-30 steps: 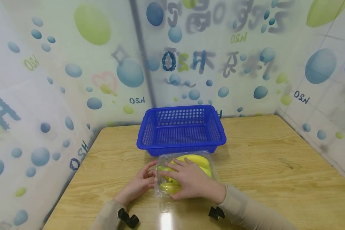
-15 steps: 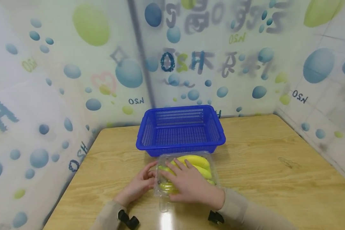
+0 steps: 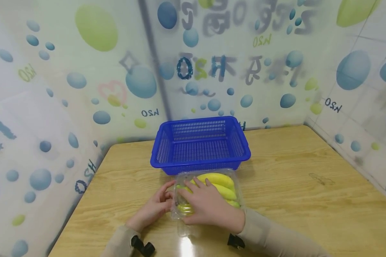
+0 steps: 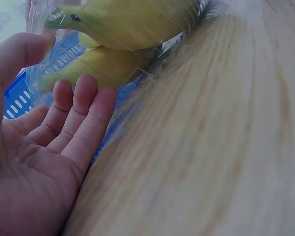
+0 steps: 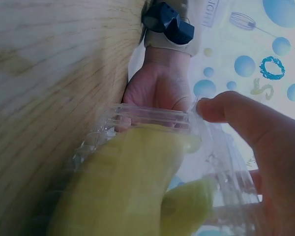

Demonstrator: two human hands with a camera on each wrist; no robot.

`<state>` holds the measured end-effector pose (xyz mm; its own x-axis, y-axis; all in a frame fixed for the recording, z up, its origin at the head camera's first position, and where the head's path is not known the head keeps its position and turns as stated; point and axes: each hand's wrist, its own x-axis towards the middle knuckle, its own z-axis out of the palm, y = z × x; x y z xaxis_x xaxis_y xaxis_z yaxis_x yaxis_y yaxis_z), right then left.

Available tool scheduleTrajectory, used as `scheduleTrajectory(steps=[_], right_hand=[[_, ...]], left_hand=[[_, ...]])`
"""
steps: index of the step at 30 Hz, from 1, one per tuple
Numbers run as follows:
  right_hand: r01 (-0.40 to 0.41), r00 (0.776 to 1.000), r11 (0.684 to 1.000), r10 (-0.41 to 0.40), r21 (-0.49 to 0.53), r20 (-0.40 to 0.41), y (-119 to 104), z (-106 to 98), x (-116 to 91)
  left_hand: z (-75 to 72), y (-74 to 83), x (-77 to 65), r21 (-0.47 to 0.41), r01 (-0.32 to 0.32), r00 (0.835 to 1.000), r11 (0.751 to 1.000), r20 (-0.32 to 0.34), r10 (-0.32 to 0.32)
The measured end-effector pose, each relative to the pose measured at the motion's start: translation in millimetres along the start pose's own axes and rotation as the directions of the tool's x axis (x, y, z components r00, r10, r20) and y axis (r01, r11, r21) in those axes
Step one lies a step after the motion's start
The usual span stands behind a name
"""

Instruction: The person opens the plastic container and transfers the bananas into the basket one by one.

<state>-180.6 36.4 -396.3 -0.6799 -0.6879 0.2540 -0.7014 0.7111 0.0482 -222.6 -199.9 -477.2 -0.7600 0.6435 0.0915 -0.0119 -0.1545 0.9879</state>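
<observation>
Background: printed walls [image 3: 109, 64] with blue and green drops, set close round a wood-grain surface [image 3: 286, 178].
Blue basket: far side, roughly mid-surface; mesh-walled basket [image 3: 201, 164], upright.
Banana box: clear box [image 3: 182, 177], just near of the basket, directly before you. Whether the two touch, cannot tell.
Fruit: yellow bananas [image 3: 223, 191] inside, greenish at the stems.
Left grip: your left grip [image 3: 154, 207] is at the box's left side, fingers apart from thumb and loosely bent, not clamped; firm contact unclear.
Right grip: your right grip [image 3: 206, 205] lies across the top, fingers spread, clamped on nothing.
Step in hand: seems to be steadying or pressing the box's top. Lid fastening not readable.
Next move: probably calls for checking the edges are seated; any lift would want you holding both sides, since slick plastic may slip.
</observation>
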Motion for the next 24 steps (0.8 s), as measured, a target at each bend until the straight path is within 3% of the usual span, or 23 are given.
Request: scheduleTrajectory(steps=[13, 24], right_hand=[[0.02, 1.0, 1.0, -0.02, 0.012, -0.009, 3.2, -2.9, -1.4], [0.039, 0.999, 0.999, -0.039, 0.01, -0.028, 3.7, -2.1, -1.6]], left_hand=[[0.9, 1.6, 1.0, -0.01, -0.023, 0.999, 1.0, 0.039, 0.024], [4.9, 4.1, 0.1, 0.032, -0.017, 1.0, 0.999, 0.005, 0.017]])
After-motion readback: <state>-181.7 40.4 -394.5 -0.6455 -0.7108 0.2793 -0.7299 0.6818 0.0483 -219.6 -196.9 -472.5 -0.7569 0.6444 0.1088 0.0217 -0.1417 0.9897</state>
